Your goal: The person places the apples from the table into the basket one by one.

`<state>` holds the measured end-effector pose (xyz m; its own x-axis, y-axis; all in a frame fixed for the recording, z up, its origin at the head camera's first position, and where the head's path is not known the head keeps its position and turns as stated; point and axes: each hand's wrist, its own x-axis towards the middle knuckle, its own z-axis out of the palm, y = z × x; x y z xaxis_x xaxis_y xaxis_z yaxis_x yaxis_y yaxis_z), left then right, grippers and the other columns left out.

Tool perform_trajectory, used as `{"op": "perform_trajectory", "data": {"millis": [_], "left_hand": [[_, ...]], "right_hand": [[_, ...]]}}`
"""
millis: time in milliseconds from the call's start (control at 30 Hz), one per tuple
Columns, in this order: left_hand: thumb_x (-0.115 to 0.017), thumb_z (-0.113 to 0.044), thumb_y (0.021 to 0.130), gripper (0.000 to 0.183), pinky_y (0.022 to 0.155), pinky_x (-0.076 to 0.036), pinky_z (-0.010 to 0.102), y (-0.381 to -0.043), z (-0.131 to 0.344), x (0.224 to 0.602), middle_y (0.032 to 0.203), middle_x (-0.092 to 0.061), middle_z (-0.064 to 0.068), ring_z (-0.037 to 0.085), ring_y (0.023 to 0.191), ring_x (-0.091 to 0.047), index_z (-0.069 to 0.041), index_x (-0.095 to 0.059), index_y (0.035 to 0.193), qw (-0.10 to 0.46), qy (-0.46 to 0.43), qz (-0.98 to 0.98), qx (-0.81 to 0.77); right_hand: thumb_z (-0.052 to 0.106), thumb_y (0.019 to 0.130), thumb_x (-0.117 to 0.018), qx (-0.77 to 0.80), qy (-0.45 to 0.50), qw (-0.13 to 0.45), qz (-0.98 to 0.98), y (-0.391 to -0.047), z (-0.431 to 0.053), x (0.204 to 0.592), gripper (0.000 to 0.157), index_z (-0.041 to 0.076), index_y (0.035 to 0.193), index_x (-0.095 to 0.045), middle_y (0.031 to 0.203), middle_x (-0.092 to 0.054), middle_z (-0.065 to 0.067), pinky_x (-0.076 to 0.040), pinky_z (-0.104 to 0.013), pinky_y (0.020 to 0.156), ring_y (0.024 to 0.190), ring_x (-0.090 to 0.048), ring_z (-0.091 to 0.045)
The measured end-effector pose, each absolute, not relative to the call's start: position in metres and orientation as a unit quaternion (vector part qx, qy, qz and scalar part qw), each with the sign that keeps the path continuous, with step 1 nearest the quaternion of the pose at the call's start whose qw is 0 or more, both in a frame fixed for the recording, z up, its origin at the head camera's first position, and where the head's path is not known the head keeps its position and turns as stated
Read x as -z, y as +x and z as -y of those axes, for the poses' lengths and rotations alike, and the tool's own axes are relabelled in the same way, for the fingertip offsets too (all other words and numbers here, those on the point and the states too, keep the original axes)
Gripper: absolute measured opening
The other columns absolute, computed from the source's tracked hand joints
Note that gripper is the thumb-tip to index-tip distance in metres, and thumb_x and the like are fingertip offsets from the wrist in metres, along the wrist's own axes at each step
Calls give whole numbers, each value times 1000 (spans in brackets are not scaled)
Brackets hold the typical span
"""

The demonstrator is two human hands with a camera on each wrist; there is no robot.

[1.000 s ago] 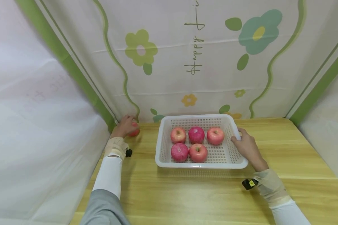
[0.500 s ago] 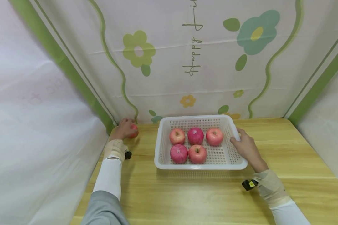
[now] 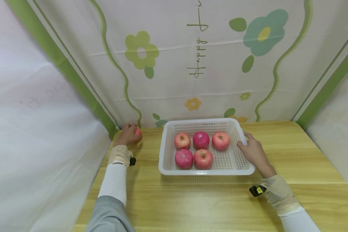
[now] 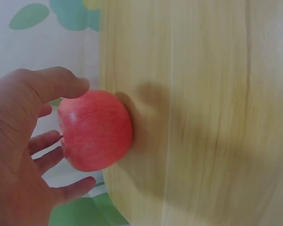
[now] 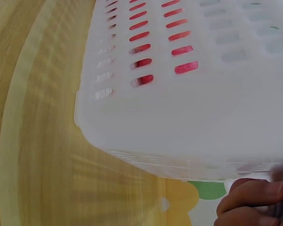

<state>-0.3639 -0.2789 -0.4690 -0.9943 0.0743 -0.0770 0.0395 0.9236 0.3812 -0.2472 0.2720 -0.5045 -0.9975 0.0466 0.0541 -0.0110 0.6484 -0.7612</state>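
At the table's far left corner, my left hand [image 3: 127, 134] is cupped round a red apple [image 3: 137, 134]. In the left wrist view, the apple [image 4: 96, 131] sits on the wood with its stem towards the palm. The thumb [image 4: 68, 84] lies against one side, two fingers reach to the stem end, and the little finger is spread apart. A white plastic basket [image 3: 206, 172] holds several red and pink apples in two rows. My right hand [image 3: 253, 149] grips its right rim, thumb over the edge. In the right wrist view, only some curled fingers [image 5: 250, 200] show.
The basket stands on a wooden table [image 3: 191, 203] near the back edge. Behind it hangs a white cloth [image 3: 174, 74] with flower prints. White fabric walls [image 3: 46, 129] with green edges close in both sides.
My left hand's fingers have lowered and drawn in around the apple at the left. The right hand stays on the basket rim. The head view has shifted slightly.
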Motion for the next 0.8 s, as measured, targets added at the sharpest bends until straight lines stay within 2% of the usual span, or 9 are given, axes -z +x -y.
{"op": "perform_trajectory", "data": {"millis": [400,667,800], "left_hand": [[-62,-19,91,80,114,-40,72,-367,279,479,165,-20,33,54,150,-21,-1,-33,163,49,28,-978,-200],[-64,-17,94,70,114,-41,70,-369,280,482,161,-24,36,58,145,-25,3,-41,157,43,40,-977,-204],[-66,-18,93,71,113,-42,70,-370,279,483,160,-25,36,57,144,-27,3,-41,156,42,39,-978,-203]], "right_hand": [[25,108,-53,-418,-14,30,908,-246,-268,501,68,-12,160,-30,130,-62,-45,-65,-39,60,88,-79,-40],[25,108,-53,-419,-15,29,907,-247,-269,501,68,-11,161,-29,130,-61,-45,-65,-39,60,88,-79,-41],[25,108,-53,-421,-16,28,907,-247,-269,502,68,-11,161,-29,131,-61,-45,-65,-39,60,89,-79,-41]]}}
